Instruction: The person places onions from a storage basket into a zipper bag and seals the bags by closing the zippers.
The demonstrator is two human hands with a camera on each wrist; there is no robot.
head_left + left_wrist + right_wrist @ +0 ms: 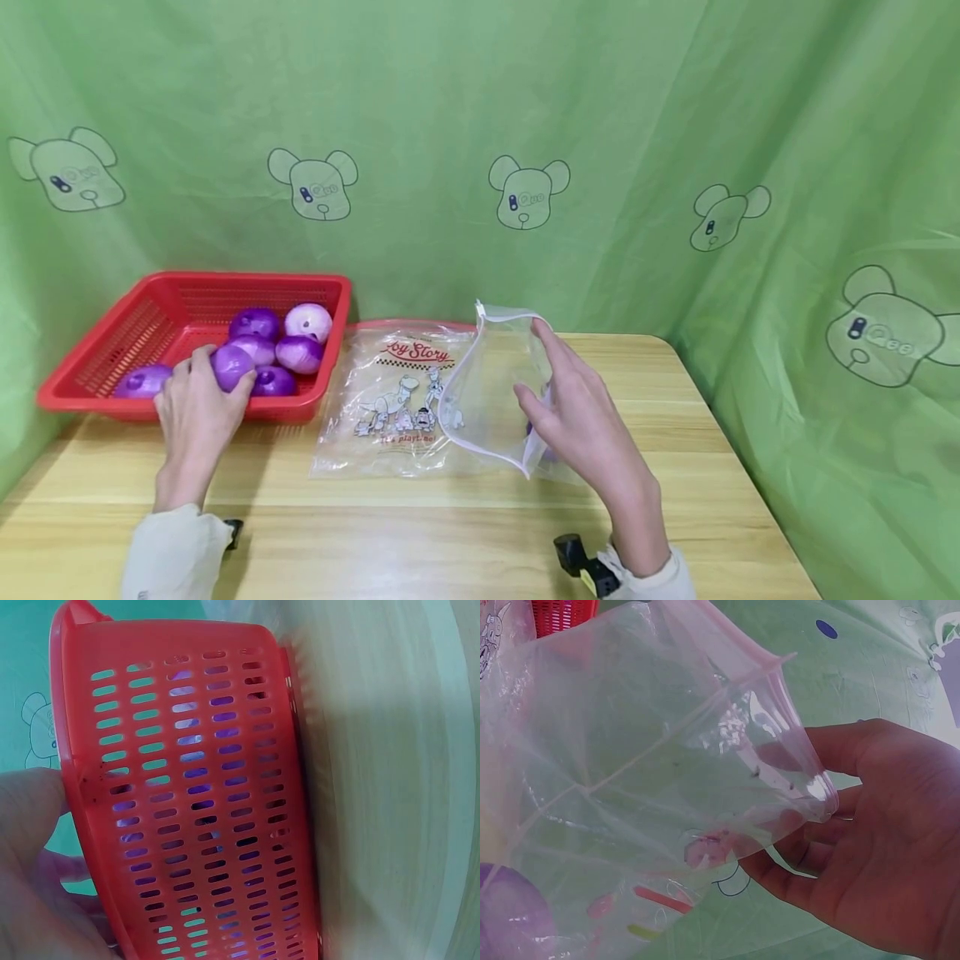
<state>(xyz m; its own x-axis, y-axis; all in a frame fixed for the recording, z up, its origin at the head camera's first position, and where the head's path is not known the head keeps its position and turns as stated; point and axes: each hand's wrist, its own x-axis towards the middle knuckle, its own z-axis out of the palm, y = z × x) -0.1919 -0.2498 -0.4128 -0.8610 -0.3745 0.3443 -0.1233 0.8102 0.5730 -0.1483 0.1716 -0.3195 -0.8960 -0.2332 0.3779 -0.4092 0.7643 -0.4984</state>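
Note:
At the near rim of the red basket [197, 287], my left hand [201, 400] grips a purple onion [232, 367], thumb on one side and fingers on the other. In the left wrist view that hand [30, 847] is partly hidden behind the basket wall [187, 772]. Several more onions [255, 323] lie inside. My right hand [588, 408] holds the clear zip bag [487, 375] by its mouth, which gapes toward the left. Its thumb and fingers are at the bag's edge in the right wrist view. A purple onion [510, 915] shows through the plastic.
A printed clear bag [408, 400] with a red edge lies flat between the basket and the zip bag. The wooden table [360, 542] meets a green curtain [420, 250] at the back and right.

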